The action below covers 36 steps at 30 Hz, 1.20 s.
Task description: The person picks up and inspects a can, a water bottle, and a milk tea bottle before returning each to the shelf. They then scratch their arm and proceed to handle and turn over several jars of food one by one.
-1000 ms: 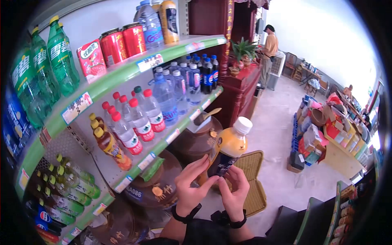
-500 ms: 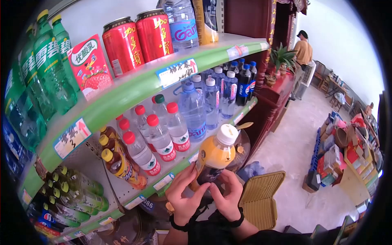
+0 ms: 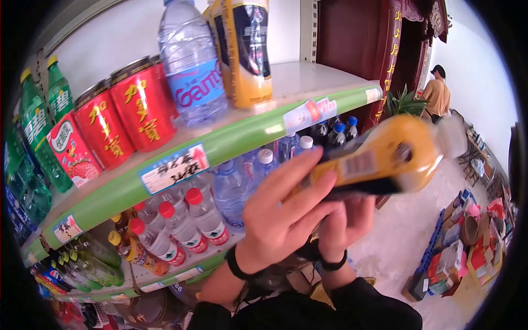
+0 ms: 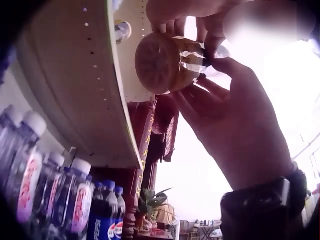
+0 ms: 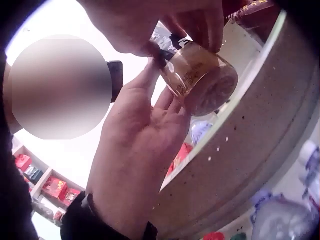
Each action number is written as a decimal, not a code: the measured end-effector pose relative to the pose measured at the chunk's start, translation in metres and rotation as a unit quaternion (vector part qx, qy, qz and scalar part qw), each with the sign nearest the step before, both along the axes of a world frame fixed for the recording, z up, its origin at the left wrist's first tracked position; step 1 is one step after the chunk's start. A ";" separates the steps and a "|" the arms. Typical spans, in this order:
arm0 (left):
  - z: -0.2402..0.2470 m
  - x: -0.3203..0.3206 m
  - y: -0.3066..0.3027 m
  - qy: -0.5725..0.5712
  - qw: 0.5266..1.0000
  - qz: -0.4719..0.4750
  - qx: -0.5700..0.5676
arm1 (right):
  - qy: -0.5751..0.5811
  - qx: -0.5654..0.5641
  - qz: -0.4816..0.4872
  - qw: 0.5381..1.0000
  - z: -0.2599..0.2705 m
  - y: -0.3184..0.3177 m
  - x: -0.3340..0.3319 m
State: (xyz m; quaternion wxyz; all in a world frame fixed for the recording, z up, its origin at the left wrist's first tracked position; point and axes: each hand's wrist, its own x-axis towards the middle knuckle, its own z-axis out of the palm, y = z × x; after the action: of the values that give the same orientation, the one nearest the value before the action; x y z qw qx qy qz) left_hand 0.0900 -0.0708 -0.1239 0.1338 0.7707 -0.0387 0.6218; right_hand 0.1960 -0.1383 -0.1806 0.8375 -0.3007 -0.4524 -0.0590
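The left hand (image 3: 280,214) and right hand (image 3: 344,228) grip a tilted yellow-and-black bottle (image 3: 379,159) between bent fingers and thumbs, beside the green-edged shelf (image 3: 236,129). Its white cap and label text are blurred—only a barcode shows. Red cans (image 3: 140,107) read 加多寶, green bottles (image 3: 36,118) 雪碧, the water bottle (image 3: 192,82) "Gant", its top cut off. The left hand partly hides the right.

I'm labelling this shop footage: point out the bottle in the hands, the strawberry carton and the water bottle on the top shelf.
Held bottle (image 3: 386,157): head view, its yellow side.
Strawberry carton (image 3: 74,149): head view, front panel.
Water bottle (image 3: 193,87): head view, blue label.
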 end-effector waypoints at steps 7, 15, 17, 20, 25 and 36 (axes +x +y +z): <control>0.086 0.081 0.036 -0.089 0.989 0.053 0.103 | -0.044 0.073 0.076 0.993 0.109 0.044 0.091; 0.089 0.104 0.064 0.005 0.965 0.253 0.065 | -0.225 -0.097 0.086 0.966 0.182 0.097 0.162; 0.083 0.105 0.066 0.064 0.947 0.306 0.069 | -0.272 -0.128 0.089 0.950 0.190 0.118 0.174; 0.080 0.107 0.061 0.117 0.931 0.341 0.060 | -0.264 -0.232 0.127 0.927 0.203 0.137 0.179; 0.081 0.115 0.062 0.207 0.898 0.384 0.065 | -0.329 -0.330 0.162 0.870 0.230 0.157 0.183; 0.093 0.132 0.071 0.260 0.842 0.471 0.023 | -0.437 -0.445 0.205 0.754 0.263 0.211 0.172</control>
State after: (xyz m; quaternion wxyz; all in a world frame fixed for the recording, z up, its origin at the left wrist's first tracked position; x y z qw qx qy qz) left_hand 0.2219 -0.0001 -0.0308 -0.1880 0.8321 0.3513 0.3858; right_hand 0.3683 0.0725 0.0821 0.3125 -0.4815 -0.7947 0.1971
